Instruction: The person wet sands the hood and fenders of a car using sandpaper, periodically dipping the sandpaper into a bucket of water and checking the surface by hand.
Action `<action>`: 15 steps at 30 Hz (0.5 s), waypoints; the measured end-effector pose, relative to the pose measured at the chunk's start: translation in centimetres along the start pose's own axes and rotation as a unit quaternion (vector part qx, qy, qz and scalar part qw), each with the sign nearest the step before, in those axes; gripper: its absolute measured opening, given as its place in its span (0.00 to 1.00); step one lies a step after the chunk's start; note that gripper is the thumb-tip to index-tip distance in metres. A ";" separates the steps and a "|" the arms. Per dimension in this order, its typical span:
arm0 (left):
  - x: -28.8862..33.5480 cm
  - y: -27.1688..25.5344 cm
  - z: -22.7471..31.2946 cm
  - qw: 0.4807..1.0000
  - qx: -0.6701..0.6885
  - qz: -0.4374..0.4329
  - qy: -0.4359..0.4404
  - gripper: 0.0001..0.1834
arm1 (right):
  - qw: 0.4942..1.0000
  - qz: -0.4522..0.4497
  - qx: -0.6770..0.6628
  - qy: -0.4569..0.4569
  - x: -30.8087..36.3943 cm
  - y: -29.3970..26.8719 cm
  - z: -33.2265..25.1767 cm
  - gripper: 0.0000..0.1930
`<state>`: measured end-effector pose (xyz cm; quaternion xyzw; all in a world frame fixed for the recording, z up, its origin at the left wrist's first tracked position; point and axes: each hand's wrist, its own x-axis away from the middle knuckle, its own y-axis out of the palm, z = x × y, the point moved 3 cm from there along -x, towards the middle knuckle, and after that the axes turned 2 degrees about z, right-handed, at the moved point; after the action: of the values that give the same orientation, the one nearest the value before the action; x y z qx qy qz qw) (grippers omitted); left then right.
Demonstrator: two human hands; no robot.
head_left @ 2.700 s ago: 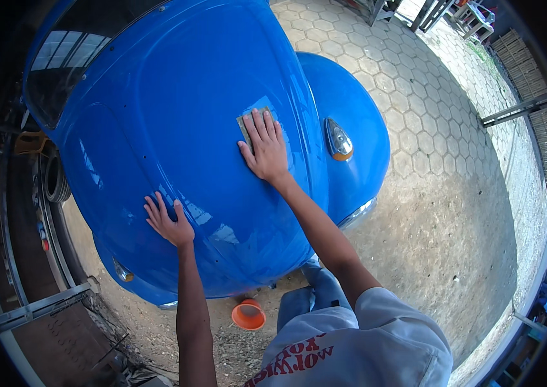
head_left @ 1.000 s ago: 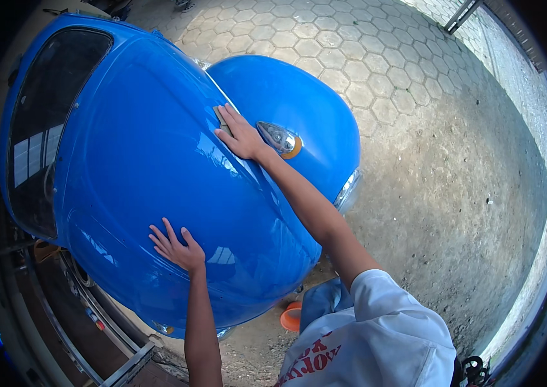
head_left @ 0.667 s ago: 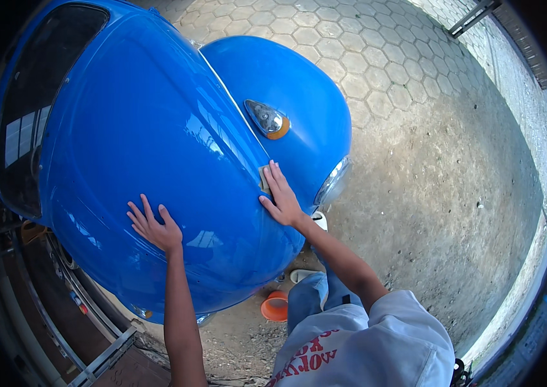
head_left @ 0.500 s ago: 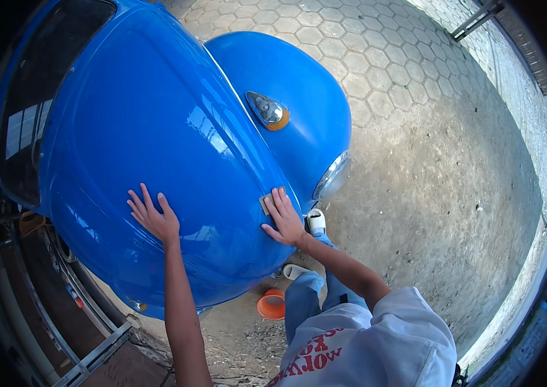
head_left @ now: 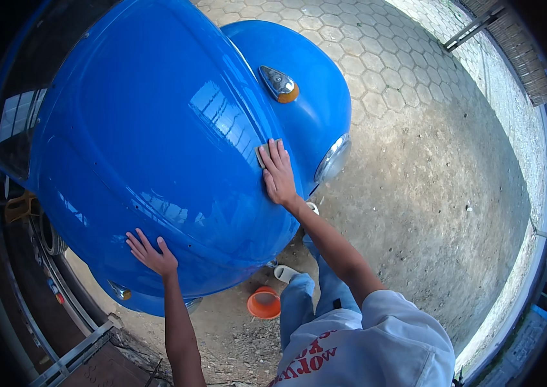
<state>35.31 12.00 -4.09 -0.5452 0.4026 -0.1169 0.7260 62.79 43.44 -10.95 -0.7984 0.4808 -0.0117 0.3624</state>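
Note:
In front of me is the rounded blue hood [head_left: 157, 109] of a car. My right hand [head_left: 278, 177] lies near the hood's right edge, fingers stretched over a small flat grey-brown pad [head_left: 262, 157] pressed on the paint; its exact kind I cannot make out. My left hand [head_left: 153, 253] rests flat on the lower left of the hood, fingers spread, holding nothing. To the right of the hood bulges the blue fender [head_left: 315, 84], with a chrome and orange turn signal [head_left: 278, 84] on top and a round headlight [head_left: 333, 158] at its front.
An orange bucket [head_left: 264, 303] stands on the ground by my feet, below the car's front. The windshield [head_left: 41, 84] curves at the far left. Metal framing [head_left: 80, 355] and a tire [head_left: 51, 235] are at lower left. Hexagonal paving [head_left: 383, 64] meets bare ground on the right.
My right hand has slid the pad farther up along the hood's right edge. My left hand has shifted toward the hood's front left. The view has also moved a little.

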 end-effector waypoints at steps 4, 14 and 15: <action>-0.3 -0.2 1.3 0.999 0.033 0.007 -0.007 0.35 | 0.998 -0.054 -0.022 -0.003 9.2 2.2 -3.1 0.31; 0.3 0.6 0.9 0.994 0.087 0.064 0.004 0.28 | 0.984 -0.085 0.116 -0.109 4.4 6.9 -11.6 0.29; 0.4 0.5 0.6 0.994 0.086 0.066 0.004 0.28 | 0.984 -0.071 0.114 -0.116 1.8 7.1 -13.0 0.29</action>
<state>35.84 12.39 -4.67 -0.4525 0.4291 -0.1048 0.7747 53.56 32.75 -6.18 -0.7800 0.3732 0.0005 0.5022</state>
